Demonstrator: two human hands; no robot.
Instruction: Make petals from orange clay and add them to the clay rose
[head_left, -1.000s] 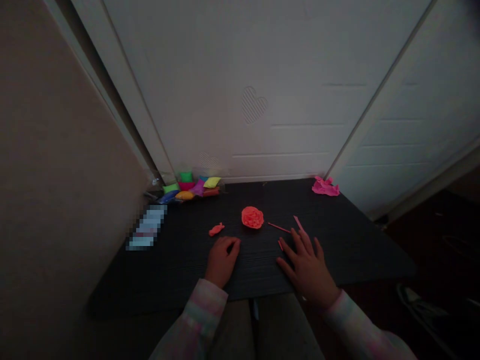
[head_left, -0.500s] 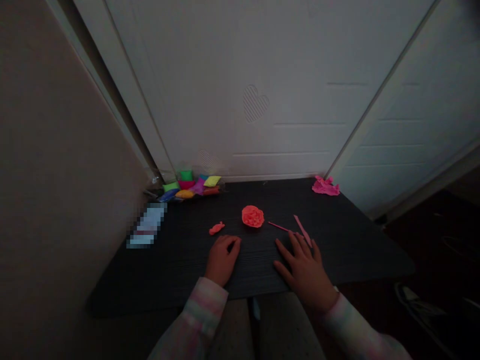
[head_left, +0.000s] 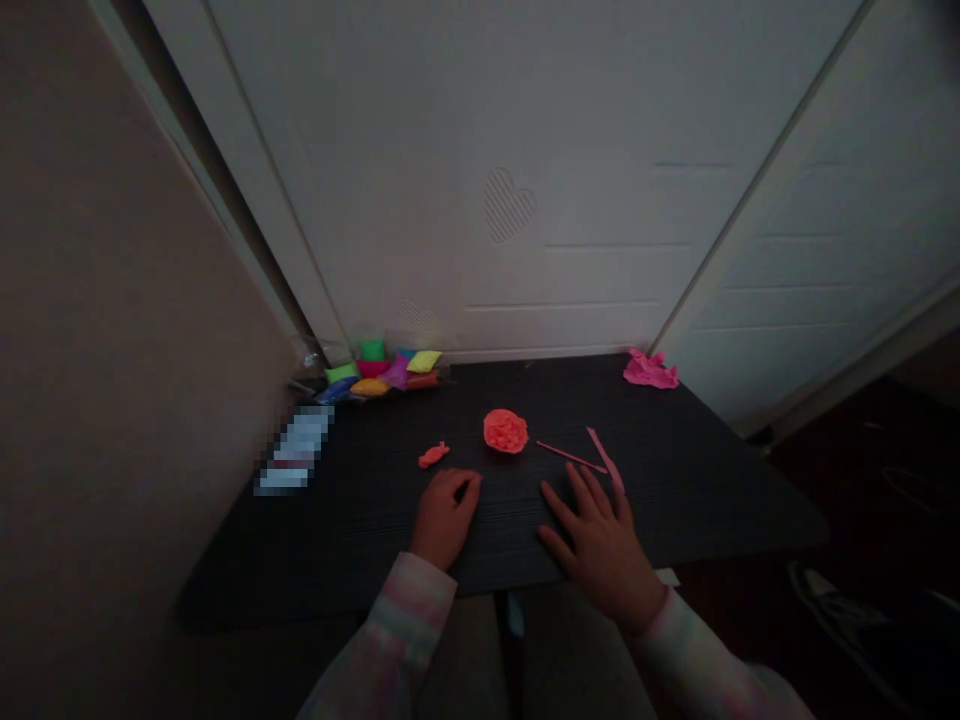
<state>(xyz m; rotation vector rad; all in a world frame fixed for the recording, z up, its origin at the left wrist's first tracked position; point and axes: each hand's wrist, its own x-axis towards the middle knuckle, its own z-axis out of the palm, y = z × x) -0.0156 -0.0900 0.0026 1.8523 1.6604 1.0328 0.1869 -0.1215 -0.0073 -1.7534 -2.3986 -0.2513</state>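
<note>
My left hand (head_left: 445, 520) rests on the dark table with its fingers curled in and the thumb meeting them. I see nothing in it. A small twisted orange-pink piece (head_left: 433, 456) lies just beyond it. My right hand (head_left: 596, 540) is spread flat on the table, holding nothing. Beyond its fingertips are a thin pink stick (head_left: 570, 456) and a flat pink strip (head_left: 604, 452); the strip's near end meets the fingers. Farther out, between both hands, sits a ruffled orange-pink flower (head_left: 505, 431).
Colourful soft packets (head_left: 371, 386) in clear plastic lie at the back left. A blurred-out pale rectangle (head_left: 296, 450) lies at the left of the table (head_left: 360, 530). Crumpled pink material (head_left: 651, 370) sits at the back right corner. A white panel (head_left: 570, 150) stands behind the table.
My right hand has shifted slightly left across the table, uncovering more of the pink stick. My left hand and the flower stay where they were.
</note>
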